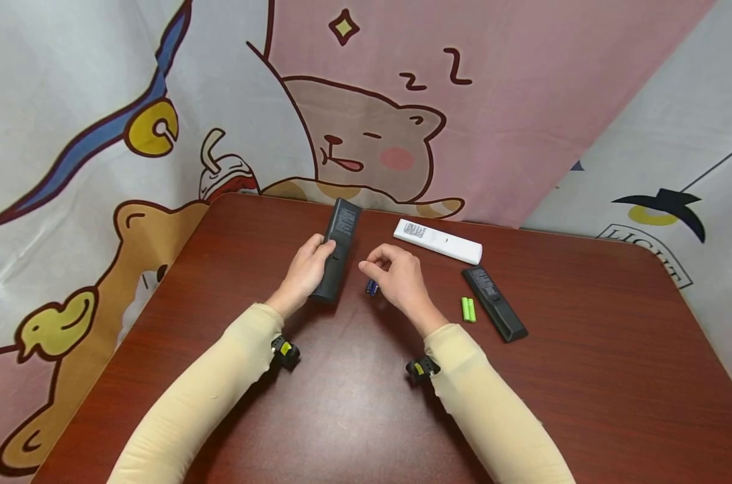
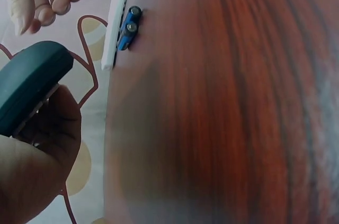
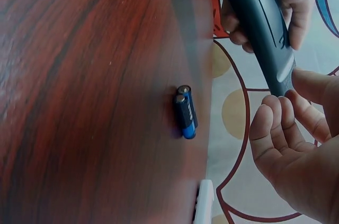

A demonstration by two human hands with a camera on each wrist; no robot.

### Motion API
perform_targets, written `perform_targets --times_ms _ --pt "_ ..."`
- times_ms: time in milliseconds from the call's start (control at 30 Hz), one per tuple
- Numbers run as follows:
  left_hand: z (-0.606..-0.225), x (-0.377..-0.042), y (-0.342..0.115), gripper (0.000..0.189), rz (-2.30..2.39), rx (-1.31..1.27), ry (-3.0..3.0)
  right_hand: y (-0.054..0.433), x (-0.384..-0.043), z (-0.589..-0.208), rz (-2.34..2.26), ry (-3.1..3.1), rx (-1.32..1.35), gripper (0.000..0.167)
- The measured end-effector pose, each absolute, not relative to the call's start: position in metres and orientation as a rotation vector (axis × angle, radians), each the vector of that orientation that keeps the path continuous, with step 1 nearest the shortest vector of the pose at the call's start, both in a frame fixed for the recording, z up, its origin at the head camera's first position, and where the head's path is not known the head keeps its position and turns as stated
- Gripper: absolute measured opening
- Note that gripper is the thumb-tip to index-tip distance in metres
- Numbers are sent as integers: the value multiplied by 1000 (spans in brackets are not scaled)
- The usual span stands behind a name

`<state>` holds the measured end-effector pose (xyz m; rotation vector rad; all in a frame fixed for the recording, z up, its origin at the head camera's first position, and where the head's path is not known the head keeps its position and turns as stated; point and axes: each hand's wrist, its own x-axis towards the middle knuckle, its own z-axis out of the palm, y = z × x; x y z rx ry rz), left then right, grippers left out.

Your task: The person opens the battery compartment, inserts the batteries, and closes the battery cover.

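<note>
My left hand (image 1: 304,271) grips a black remote control (image 1: 343,245), its labelled back and battery cover facing up. In the right wrist view the remote (image 3: 259,23) is lifted off the table, its fingers wrapped around one side. Just right of it hovers my right hand (image 1: 400,277), fingers loosely bent and nothing visible between them. Two blue batteries (image 3: 185,114) lie side by side on the table. Seen from the head, these blue batteries (image 1: 372,288) are partly covered by the right hand.
Behind the right hand a white remote (image 1: 447,243) lies back side up on the brown table (image 1: 601,349). Farther right are a second black remote (image 1: 495,304) and two green batteries (image 1: 468,310) beside it. A printed curtain (image 1: 493,121) hangs along the table's far edge.
</note>
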<state>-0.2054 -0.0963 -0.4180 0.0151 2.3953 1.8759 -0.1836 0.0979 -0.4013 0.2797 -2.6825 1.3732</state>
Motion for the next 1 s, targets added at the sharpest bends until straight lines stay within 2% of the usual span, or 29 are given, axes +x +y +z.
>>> perform_targets --times_ms 1000 --pt "-422 -216 -141 37 1538 -58 2645 133 -182 -408 1347 -2739 192 15"
